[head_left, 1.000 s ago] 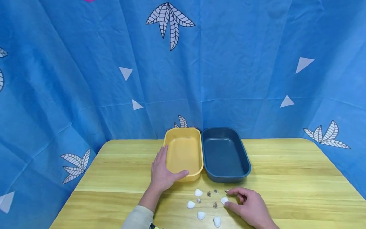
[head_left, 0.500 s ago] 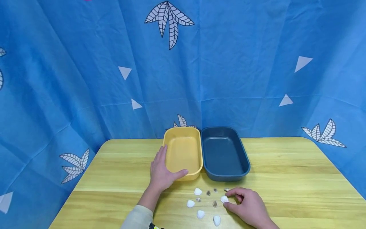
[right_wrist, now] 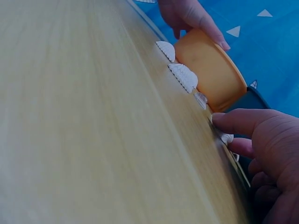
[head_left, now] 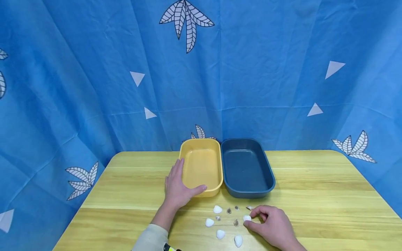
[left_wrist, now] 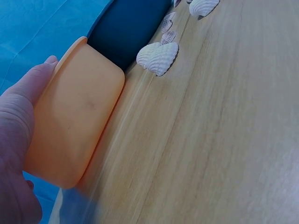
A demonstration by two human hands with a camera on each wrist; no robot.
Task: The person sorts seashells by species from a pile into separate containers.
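Observation:
In the head view my right hand (head_left: pixel 272 223) is low over the table, thumb and forefinger at opposite edges of a white ribbed seashell (head_left: pixel 247 218), pinching it. The right wrist view shows this seashell (right_wrist: pixel 227 138) partly hidden between the fingertips. My left hand (head_left: pixel 177 191) rests on the near left corner of a yellow tub (head_left: pixel 201 170), thumb stretched along the front rim, other fingers straight along the left side. More white seashells (head_left: pixel 221 234) and several small brownish shells (head_left: pixel 236 223) lie scattered left of my right hand.
A dark blue tub (head_left: pixel 248 174) stands right beside the yellow one, near the table's back edge. Behind the wooden table (head_left: pixel 320 195) hangs a blue patterned cloth (head_left: pixel 267 69). A small pointed shell (head_left: pixel 249 208) lies just beyond my right forefinger.
My right forefinger has drawn back from the small pointed shell to the white seashell's edge, closing toward the thumb. My left hand stays on the yellow tub.

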